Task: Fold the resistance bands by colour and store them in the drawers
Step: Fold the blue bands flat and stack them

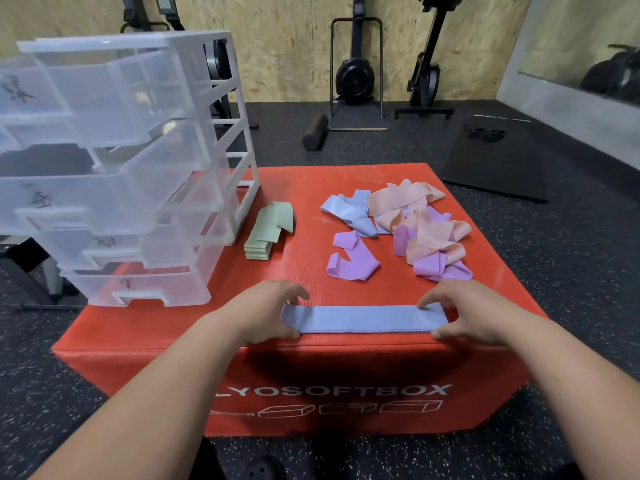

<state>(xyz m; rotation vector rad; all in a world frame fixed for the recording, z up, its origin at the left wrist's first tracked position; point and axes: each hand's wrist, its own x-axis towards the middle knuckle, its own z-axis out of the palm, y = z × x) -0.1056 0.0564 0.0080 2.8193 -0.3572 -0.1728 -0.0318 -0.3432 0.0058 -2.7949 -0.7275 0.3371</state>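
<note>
Fingers [297,295] of the left hand [266,311] curl over the left end of a blue band [363,318], with the thumb at its near corner, so the hand pinches that end. The right hand [476,311] holds the other end the same way, its fingers [427,302] bent down onto the fabric and its thumb at the near edge. The blue band lies flat and stretched out along the front edge of a red soft box [304,233]. Farther back on the box, a folded green stack [260,244] sits just beside a clear drawer unit [138,174] at the left, whose drawers stand pulled out. At the right lies a loose pile [412,230] of blue, peach and purple bands. A foam roller [315,132] and a black mat [498,161] lie on the floor behind.
</note>
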